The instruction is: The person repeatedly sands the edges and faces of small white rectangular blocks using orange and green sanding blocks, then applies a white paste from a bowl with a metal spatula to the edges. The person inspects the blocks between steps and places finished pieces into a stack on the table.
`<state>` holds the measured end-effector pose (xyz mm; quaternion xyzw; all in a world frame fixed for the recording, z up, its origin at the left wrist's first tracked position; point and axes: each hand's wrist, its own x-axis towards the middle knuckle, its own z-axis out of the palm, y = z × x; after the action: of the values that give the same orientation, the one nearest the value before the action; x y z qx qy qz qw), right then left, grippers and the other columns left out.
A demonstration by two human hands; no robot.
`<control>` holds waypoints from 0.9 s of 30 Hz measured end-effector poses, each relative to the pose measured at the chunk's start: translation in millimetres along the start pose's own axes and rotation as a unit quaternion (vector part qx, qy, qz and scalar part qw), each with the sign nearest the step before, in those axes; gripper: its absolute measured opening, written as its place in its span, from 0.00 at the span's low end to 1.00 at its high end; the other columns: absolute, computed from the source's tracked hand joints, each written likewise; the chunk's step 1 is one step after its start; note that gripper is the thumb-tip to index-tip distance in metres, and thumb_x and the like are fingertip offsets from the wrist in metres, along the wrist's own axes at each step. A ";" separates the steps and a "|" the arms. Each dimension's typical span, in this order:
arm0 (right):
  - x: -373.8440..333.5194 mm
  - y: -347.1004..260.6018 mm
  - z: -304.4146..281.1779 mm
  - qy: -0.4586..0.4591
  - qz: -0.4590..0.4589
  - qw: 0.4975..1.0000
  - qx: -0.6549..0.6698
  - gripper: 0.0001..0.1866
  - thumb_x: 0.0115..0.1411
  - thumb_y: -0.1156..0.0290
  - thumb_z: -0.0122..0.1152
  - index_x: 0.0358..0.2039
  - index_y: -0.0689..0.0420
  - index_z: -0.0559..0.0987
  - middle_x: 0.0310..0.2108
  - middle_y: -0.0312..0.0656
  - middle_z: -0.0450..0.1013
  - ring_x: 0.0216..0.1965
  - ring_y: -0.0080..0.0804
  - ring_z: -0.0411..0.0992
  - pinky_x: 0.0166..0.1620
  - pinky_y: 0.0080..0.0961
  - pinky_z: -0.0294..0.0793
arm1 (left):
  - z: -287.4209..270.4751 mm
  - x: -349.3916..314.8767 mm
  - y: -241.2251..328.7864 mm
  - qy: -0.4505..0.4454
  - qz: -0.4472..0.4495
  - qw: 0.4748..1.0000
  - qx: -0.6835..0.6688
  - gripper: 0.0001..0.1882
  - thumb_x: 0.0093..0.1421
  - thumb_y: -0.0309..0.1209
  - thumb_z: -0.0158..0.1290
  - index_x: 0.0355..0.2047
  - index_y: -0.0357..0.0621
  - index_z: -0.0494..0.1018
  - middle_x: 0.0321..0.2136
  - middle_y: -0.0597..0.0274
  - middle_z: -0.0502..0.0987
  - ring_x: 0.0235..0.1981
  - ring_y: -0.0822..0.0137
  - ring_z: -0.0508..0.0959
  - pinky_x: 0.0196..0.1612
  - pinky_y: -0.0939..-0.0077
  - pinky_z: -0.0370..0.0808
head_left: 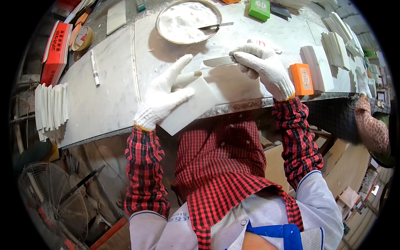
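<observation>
Both hands wear white knit gloves over red checked sleeves. My left hand (164, 93) holds a white rectangular tile (189, 109) by its upper edge, tilted over the front edge of the marble worktop (108, 96). Gripped in my right hand (262, 64) is a flat metal scraper blade (216, 61), whose tip points left and meets the tile's top corner near my left fingers. Behind the hands stands a round metal pan (188, 21) of white powder or paste with a second blade (214, 26) resting on its rim.
Stacks of white tiles stand at the left (51, 109) and along the right (333, 46). An orange box (302, 78), a green box (259, 9), a red carton (56, 52), a tape roll (82, 38) and a marker (94, 68) lie on the worktop. A fan (54, 200) sits below left. Another person's sleeve (371, 125) is at the right.
</observation>
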<state>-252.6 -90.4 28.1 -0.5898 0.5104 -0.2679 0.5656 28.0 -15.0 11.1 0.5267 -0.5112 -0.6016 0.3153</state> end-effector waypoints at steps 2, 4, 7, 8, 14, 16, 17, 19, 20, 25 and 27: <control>0.7 -1.7 0.9 -0.018 -0.011 1.000 -0.015 0.18 0.68 0.59 0.63 0.46 0.62 0.85 0.26 0.32 0.73 0.23 0.16 0.67 0.27 0.14 0.67 | -0.1 -0.2 0.1 0.005 0.005 1.000 0.022 0.44 0.58 0.20 0.61 0.74 0.47 0.59 0.56 0.54 0.80 0.42 0.75 0.78 0.44 0.81 0.77; 2.8 0.3 2.3 -0.029 -0.014 0.999 -0.021 0.19 0.68 0.58 0.64 0.47 0.62 0.85 0.26 0.33 0.74 0.23 0.16 0.67 0.26 0.15 0.67 | -0.5 0.3 -1.7 0.007 0.011 0.999 0.030 0.44 0.58 0.20 0.61 0.74 0.47 0.59 0.56 0.55 0.79 0.45 0.74 0.78 0.44 0.80 0.78; 3.7 2.6 3.9 -0.027 -0.027 0.999 -0.039 0.19 0.68 0.58 0.64 0.49 0.61 0.85 0.25 0.34 0.75 0.23 0.16 0.68 0.26 0.15 0.68 | -0.4 0.5 -4.7 0.011 0.020 0.999 0.029 0.44 0.58 0.22 0.62 0.74 0.49 0.59 0.55 0.56 0.80 0.44 0.73 0.79 0.44 0.77 0.79; 3.8 3.3 4.5 -0.024 -0.032 0.998 -0.046 0.19 0.68 0.58 0.64 0.49 0.61 0.85 0.25 0.34 0.75 0.23 0.17 0.68 0.26 0.15 0.68 | 1.0 0.2 -4.3 0.018 0.022 0.999 0.036 0.43 0.57 0.23 0.62 0.74 0.51 0.60 0.54 0.56 0.81 0.40 0.73 0.79 0.44 0.76 0.79; 3.2 8.5 4.6 -0.021 -0.045 0.998 -0.042 0.19 0.68 0.59 0.65 0.49 0.61 0.85 0.25 0.34 0.76 0.23 0.16 0.68 0.26 0.15 0.69 | 1.8 -0.5 -5.4 0.022 0.021 0.999 0.030 0.43 0.58 0.24 0.62 0.73 0.53 0.61 0.53 0.59 0.83 0.34 0.75 0.79 0.43 0.77 0.79; 2.1 9.2 5.5 -0.015 -0.050 0.998 -0.048 0.19 0.68 0.59 0.65 0.50 0.60 0.85 0.25 0.34 0.76 0.23 0.16 0.68 0.26 0.15 0.69 | 1.4 -0.3 -7.1 0.022 0.024 0.999 0.028 0.43 0.58 0.24 0.62 0.73 0.53 0.61 0.52 0.60 0.83 0.33 0.76 0.78 0.43 0.77 0.79; 1.4 9.8 5.8 -0.011 -0.053 0.997 -0.050 0.19 0.68 0.59 0.65 0.50 0.60 0.85 0.25 0.34 0.76 0.24 0.16 0.69 0.27 0.15 0.69 | 1.6 -0.1 -7.9 0.023 0.025 0.999 0.027 0.43 0.58 0.24 0.62 0.73 0.53 0.61 0.52 0.60 0.83 0.33 0.76 0.78 0.42 0.78 0.79; 0.0 11.6 5.7 -0.009 -0.058 0.997 -0.048 0.18 0.68 0.59 0.65 0.50 0.60 0.85 0.26 0.34 0.77 0.24 0.16 0.70 0.27 0.15 0.70 | 1.8 0.4 -7.7 0.019 0.022 0.999 0.017 0.43 0.58 0.22 0.62 0.74 0.52 0.60 0.54 0.59 0.82 0.40 0.74 0.78 0.43 0.78 0.78; -0.8 12.5 5.6 -0.008 -0.060 0.997 -0.046 0.18 0.68 0.59 0.65 0.50 0.60 0.85 0.26 0.34 0.77 0.25 0.16 0.70 0.27 0.15 0.71 | 1.4 0.6 -5.1 0.012 0.016 1.000 0.008 0.43 0.59 0.21 0.61 0.74 0.51 0.60 0.55 0.58 0.81 0.47 0.71 0.78 0.45 0.78 0.79; -1.6 11.1 5.6 -0.004 -0.068 0.995 -0.068 0.18 0.68 0.59 0.65 0.51 0.59 0.85 0.28 0.34 0.79 0.27 0.16 0.73 0.29 0.15 0.73 | 1.8 0.1 -4.5 0.020 0.015 0.999 0.035 0.42 0.59 0.20 0.61 0.74 0.50 0.60 0.56 0.56 0.80 0.54 0.69 0.79 0.46 0.78 0.79; -1.7 12.8 4.9 0.001 -0.072 0.995 -0.072 0.18 0.68 0.60 0.65 0.51 0.59 0.85 0.29 0.35 0.80 0.28 0.17 0.73 0.30 0.15 0.74 | 0.4 0.4 -4.8 0.019 0.011 0.998 0.051 0.42 0.59 0.20 0.61 0.73 0.50 0.61 0.56 0.56 0.80 0.54 0.69 0.79 0.46 0.77 0.79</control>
<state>-252.6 -84.9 15.4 -0.6636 0.4856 -0.2712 0.5003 28.2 -13.9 6.4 0.5475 -0.5413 -0.5610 0.3042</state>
